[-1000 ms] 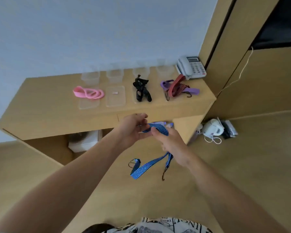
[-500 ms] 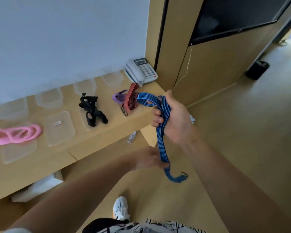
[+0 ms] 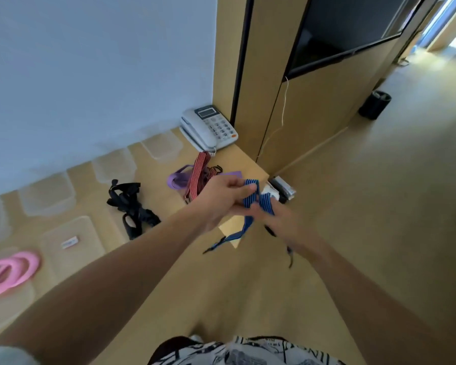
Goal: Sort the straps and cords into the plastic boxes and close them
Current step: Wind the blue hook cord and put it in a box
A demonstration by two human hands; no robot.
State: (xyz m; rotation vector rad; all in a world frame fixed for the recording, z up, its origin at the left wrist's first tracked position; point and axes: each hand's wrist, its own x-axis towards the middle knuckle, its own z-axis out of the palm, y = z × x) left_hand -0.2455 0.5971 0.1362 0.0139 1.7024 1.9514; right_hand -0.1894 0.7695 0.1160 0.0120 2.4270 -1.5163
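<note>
Both hands have met again: my left hand (image 3: 219,200) and right hand (image 3: 279,219) pinch the blue striped elastic strap (image 3: 250,204) beside the grey desk telephone (image 3: 208,127); I judge its dangling hooked ends could snag and unravel the fold

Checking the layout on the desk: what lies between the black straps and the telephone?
In the head view, a red striped strap tangled with a purple band lies on the desk between the black straps and the telephone.
</note>
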